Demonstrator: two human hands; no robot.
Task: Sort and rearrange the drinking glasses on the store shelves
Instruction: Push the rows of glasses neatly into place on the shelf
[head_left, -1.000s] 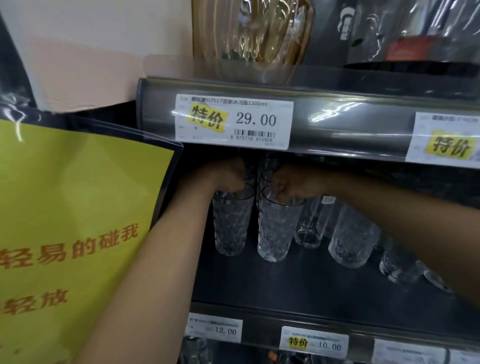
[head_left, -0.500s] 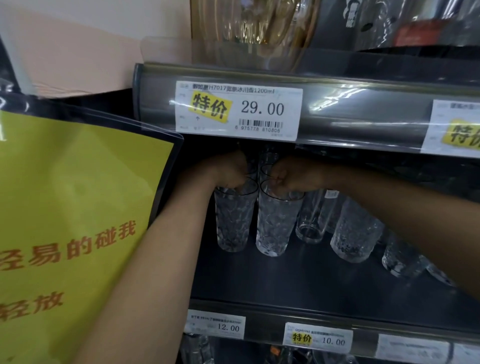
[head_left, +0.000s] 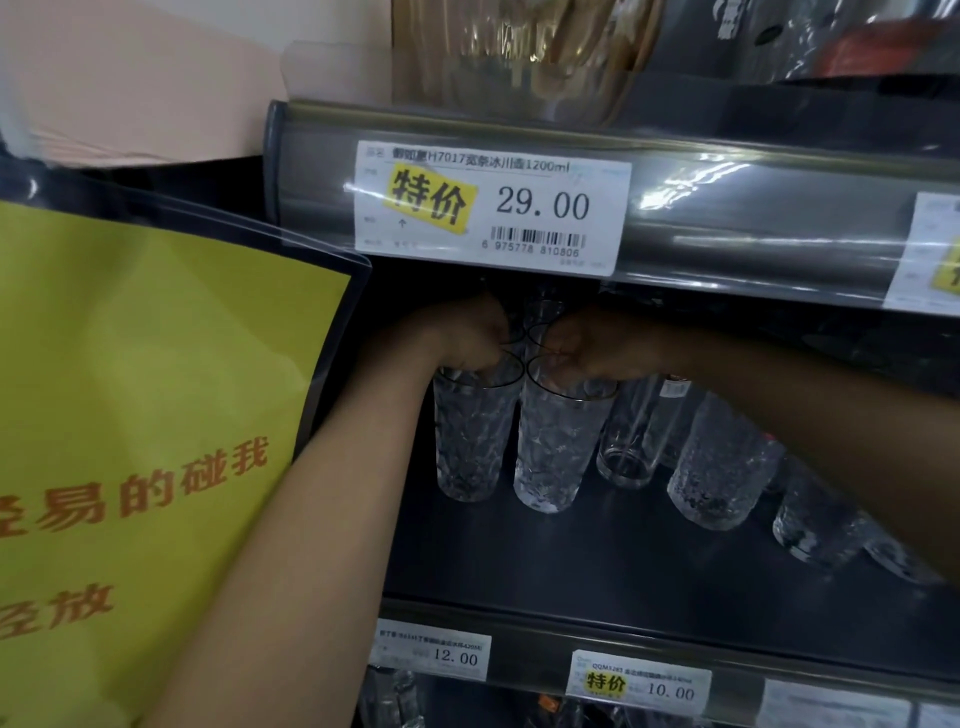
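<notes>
Two tall textured glasses with thin gold rims stand side by side on the dark shelf (head_left: 597, 561). My left hand (head_left: 467, 338) grips the rim of the left glass (head_left: 470, 441). My right hand (head_left: 592, 348) grips the rim of the right glass (head_left: 556, 447). Both hands reach deep under the upper shelf edge. More glass rims show behind the hands, partly hidden. To the right stand a smooth clear glass (head_left: 634, 441) and several frosted textured tumblers (head_left: 722, 467).
A yellow laminated sign (head_left: 130, 415) hangs at the left beside my left forearm. The upper shelf rail carries a 29.00 price tag (head_left: 493, 208) close above my hands. An amber glass pitcher (head_left: 519, 52) stands on the upper shelf. Price tags line the lower rail (head_left: 644, 680).
Both hands with their glasses have shifted slightly farther back under the upper shelf; the camera has moved closer and tilted down a little.
</notes>
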